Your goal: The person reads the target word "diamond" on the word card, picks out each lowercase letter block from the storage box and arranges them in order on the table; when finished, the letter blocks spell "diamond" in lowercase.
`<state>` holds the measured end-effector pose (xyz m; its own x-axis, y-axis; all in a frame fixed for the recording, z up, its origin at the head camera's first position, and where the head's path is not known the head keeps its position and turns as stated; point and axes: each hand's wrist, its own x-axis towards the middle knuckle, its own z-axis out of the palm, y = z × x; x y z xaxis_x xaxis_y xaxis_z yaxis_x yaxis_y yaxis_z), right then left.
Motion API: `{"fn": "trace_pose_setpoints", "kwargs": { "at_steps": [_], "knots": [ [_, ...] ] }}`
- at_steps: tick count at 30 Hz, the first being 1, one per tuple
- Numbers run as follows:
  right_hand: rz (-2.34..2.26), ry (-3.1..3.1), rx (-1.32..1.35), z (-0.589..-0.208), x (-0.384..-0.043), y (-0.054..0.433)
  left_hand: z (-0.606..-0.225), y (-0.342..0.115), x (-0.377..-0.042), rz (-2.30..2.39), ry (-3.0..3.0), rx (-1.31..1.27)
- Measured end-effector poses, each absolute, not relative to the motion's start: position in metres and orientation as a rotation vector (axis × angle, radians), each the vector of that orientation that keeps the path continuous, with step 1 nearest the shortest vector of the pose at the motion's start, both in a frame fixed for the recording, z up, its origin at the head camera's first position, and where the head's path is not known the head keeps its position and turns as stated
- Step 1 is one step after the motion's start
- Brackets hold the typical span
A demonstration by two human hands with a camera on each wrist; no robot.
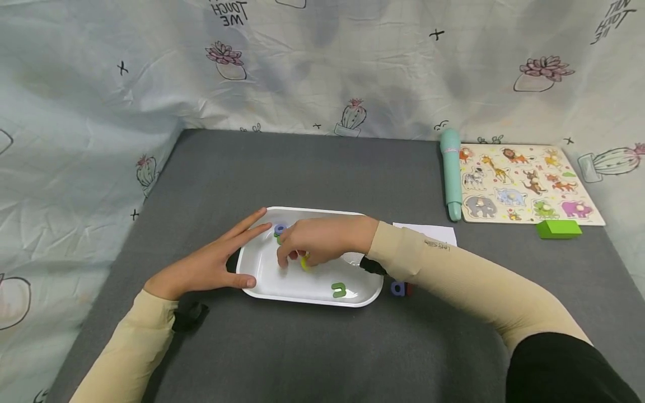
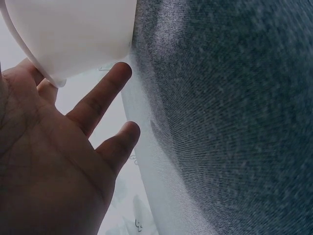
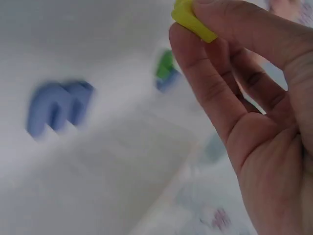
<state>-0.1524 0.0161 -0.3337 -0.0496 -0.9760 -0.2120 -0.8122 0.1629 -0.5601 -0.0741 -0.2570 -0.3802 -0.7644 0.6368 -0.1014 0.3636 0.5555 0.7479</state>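
Observation:
A white tray (image 1: 297, 288) stands on the grey cloth. My left hand (image 1: 206, 268) rests at its left rim, fingers and thumb spread; in the left wrist view the fingers lie against the tray wall (image 2: 73, 39). Over the tray, my right hand (image 1: 327, 238) pinches a small yellow letter (image 3: 193, 22) between thumb and index finger. The yellow letter's exact shape is hidden by the fingers. A green letter (image 1: 339, 290) lies near the tray's front right. By my left fingertips sits a blue letter (image 1: 280, 229) with a green piece (image 3: 165, 63) against it. The right wrist view shows a blue m (image 3: 58, 105).
Right of the tray, a blue letter (image 1: 398, 289) and a red piece (image 1: 409, 289) lie under my right forearm. White paper (image 1: 433, 232) is behind the sleeve. Farther right are a turquoise pen-shaped device (image 1: 450, 173), an animal puzzle board (image 1: 524, 193) and a green block (image 1: 558, 229).

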Motion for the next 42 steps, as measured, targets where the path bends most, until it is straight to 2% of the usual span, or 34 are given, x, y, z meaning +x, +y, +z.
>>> {"fn": "trace_pose_setpoints", "kwargs": {
  "at_steps": [8, 14, 19, 24, 27, 34, 42],
  "knots": [
    [-0.828, 2.013, -1.615, -0.277, -0.157, 0.091, -0.38, -0.255, -0.075, 1.026, 2.447, 0.815],
    [-0.954, 2.282, -1.512, -0.266, -0.142, 0.168, -0.377, -0.254, -0.075, 1.004, 2.463, 0.818],
    [-0.862, 2.463, -1.448, -0.282, -0.124, 0.215, -0.377, -0.254, -0.075, 0.999, 2.458, 0.815],
    [-0.801, 2.519, -1.316, -0.309, -0.104, 0.237, -0.377, -0.254, -0.073, 0.996, 2.464, 0.817],
    [-0.802, 2.535, -1.228, -0.328, -0.094, 0.243, -0.378, -0.254, -0.073, 1.004, 2.466, 0.824],
    [-0.883, 2.553, -1.207, -0.373, -0.08, 0.244, -0.381, -0.254, -0.073, 1.026, 2.447, 0.799],
    [-0.921, 2.585, -1.169, -0.387, -0.075, 0.242, -0.381, -0.254, -0.073, 1.024, 2.453, 0.786]
  ]
}}
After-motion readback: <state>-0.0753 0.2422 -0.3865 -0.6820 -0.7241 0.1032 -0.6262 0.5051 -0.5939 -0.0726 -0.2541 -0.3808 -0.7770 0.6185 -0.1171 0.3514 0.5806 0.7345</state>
